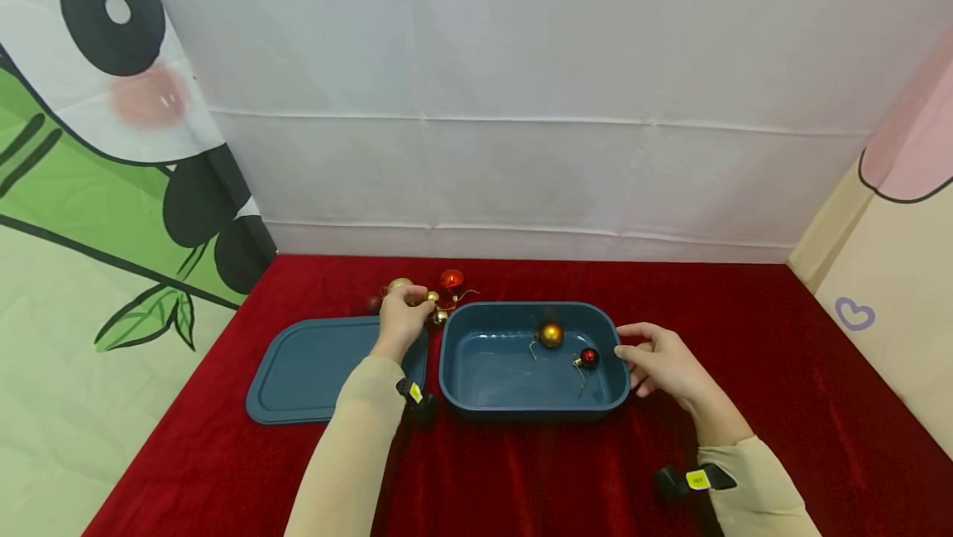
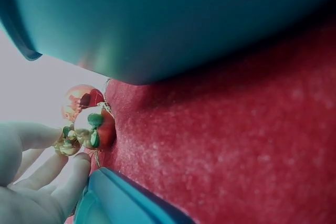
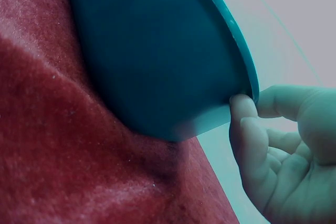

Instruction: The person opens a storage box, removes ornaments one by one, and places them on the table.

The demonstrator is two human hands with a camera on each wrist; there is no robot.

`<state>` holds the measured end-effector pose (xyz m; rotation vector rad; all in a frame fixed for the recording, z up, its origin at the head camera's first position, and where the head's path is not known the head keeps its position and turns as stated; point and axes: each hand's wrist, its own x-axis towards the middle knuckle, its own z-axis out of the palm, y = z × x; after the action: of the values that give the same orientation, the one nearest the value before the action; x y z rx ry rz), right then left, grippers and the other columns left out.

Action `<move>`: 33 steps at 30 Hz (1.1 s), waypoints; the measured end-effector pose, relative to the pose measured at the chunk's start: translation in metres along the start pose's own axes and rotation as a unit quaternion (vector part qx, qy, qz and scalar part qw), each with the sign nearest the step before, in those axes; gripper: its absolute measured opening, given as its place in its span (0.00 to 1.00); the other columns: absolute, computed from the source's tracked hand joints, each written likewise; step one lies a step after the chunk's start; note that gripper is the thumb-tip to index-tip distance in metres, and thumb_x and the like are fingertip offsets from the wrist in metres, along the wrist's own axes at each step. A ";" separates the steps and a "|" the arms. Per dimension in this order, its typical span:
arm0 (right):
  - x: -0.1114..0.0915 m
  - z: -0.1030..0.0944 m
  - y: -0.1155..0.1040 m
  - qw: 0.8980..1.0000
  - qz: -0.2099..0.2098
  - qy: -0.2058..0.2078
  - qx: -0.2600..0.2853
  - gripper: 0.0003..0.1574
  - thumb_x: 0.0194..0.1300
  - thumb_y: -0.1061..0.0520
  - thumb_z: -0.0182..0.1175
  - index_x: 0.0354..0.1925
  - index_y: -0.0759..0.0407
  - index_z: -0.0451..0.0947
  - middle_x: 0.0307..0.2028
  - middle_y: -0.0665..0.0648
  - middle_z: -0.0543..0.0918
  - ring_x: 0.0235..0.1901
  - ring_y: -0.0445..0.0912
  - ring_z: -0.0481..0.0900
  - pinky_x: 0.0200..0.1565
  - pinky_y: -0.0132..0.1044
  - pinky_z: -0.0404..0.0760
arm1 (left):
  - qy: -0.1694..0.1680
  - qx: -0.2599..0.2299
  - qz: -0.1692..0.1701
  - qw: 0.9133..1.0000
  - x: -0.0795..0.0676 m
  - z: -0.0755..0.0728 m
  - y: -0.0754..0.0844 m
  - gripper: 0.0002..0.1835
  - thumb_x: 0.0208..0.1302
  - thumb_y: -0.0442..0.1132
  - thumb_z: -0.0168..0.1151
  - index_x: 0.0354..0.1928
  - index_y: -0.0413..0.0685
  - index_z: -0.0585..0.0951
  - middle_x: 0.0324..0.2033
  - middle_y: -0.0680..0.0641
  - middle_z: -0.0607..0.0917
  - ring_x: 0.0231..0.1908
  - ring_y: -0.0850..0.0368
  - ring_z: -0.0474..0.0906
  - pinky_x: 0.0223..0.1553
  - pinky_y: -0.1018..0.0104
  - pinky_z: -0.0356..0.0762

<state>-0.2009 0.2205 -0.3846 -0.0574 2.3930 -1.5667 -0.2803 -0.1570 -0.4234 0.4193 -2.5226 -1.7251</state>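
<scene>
My left hand [image 1: 402, 323] reaches over the far right corner of a flat blue lid [image 1: 313, 371]. Its thumb and fingertips pinch a small gold Christmas bauble [image 2: 67, 142] beside a larger shiny bauble [image 2: 95, 128]. At the right end of an open blue plastic box [image 1: 491, 399], my right hand [image 1: 663, 363] grips the rim between thumb and fingers. Inside the box lie a gold bauble [image 1: 551, 335] and a dark red bauble [image 1: 589, 357], each with a string. The left fingers partly hide the bauble cluster in the head view.
Behind the lid and box sit more baubles, among them a red bauble [image 1: 452, 279] and a pale gold bauble [image 1: 399, 282]. A red velvet cloth [image 1: 521, 471] covers the table. White fabric [image 1: 521, 181] hangs along the back edge, with printed cloth at both sides.
</scene>
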 end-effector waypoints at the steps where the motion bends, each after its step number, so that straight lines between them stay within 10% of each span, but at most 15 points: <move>1: 0.000 0.000 0.000 1.000 0.000 0.000 0.000 0.32 0.66 0.58 0.57 0.63 0.70 0.62 0.21 0.56 0.79 0.17 0.43 0.77 0.20 0.36 0.80 | -0.001 0.002 0.001 1.000 0.000 0.000 0.000 0.17 0.62 0.35 0.60 0.52 0.41 0.77 0.52 0.38 0.77 0.52 0.45 0.72 0.53 0.53 0.75; 33: -0.001 0.001 -0.001 1.000 -0.004 0.002 -0.005 0.32 0.66 0.58 0.56 0.63 0.70 0.62 0.22 0.58 0.80 0.17 0.44 0.77 0.20 0.36 0.80 | 0.002 0.003 0.028 1.000 -0.007 -0.009 0.000 0.18 0.62 0.34 0.60 0.53 0.39 0.76 0.53 0.38 0.78 0.53 0.46 0.73 0.53 0.55 0.75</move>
<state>-0.2001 0.2192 -0.3840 -0.0660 2.4075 -1.5608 -0.2721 -0.1640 -0.4195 0.3483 -2.5112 -1.6960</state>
